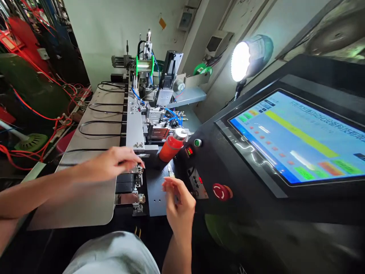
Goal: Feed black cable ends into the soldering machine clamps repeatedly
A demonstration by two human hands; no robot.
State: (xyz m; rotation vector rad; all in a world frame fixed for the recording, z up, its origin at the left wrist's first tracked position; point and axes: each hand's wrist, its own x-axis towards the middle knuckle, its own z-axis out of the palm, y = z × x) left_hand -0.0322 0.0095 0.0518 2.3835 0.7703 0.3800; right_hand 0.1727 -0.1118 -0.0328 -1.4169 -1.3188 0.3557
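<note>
My left hand (122, 161) reaches over the row of metal clamps (138, 179) at the near end of the machine. Its fingers are bent together at a clamp; what they hold, if anything, is hidden. To the right, my right hand (180, 201) is raised above the dark base plate (156, 196), thumb and fingertips drawn together. Anything in that pinch is too small to make out. A small metal piece (171, 170) shows just beyond its fingertips. Black cables (98, 122) lie looped on the metal tray (85, 201), their ends leading toward the machine.
A red bottle (170, 146) with a silver cap stands beyond my right hand. The control panel has a lit touchscreen (296, 140) and a red emergency stop button (222, 192). Farther back are a wire spool (145, 66) and a bright lamp (241, 61).
</note>
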